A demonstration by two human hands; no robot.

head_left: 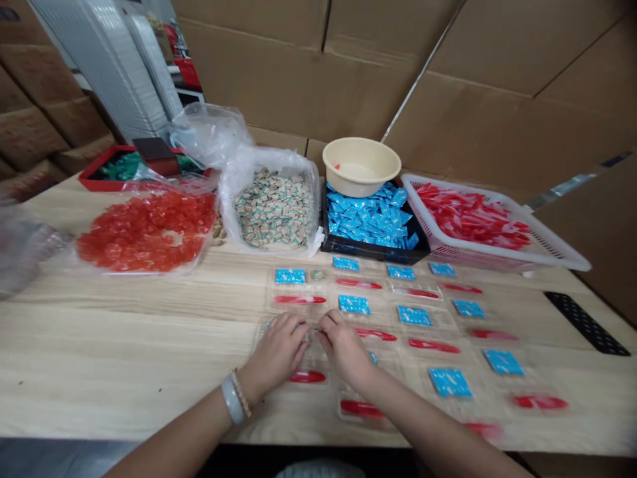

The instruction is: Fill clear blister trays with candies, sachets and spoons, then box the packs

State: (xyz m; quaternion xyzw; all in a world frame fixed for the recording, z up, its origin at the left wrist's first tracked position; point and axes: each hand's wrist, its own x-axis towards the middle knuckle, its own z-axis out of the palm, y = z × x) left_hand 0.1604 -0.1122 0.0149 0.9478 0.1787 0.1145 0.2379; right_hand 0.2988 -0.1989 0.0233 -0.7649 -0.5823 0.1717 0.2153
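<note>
My left hand and my right hand meet over a clear plastic tray at the near left of a group of such trays. Both hands have their fingers drawn together in a pinch; whatever lies between the fingertips is too small and hidden to name. A blue packet under my left hand is mostly covered. Below the fingers a red plastic piece lies in the same tray. Just beyond, another tray holds a blue packet, a small square beige-green packet and a red piece.
Behind the trays stand a bag of small beige-green packets, a black bin of blue packets under a cream basin, and a white basket of red pieces. Orange-red plastic pieces lie left; a black perforated strip lies right.
</note>
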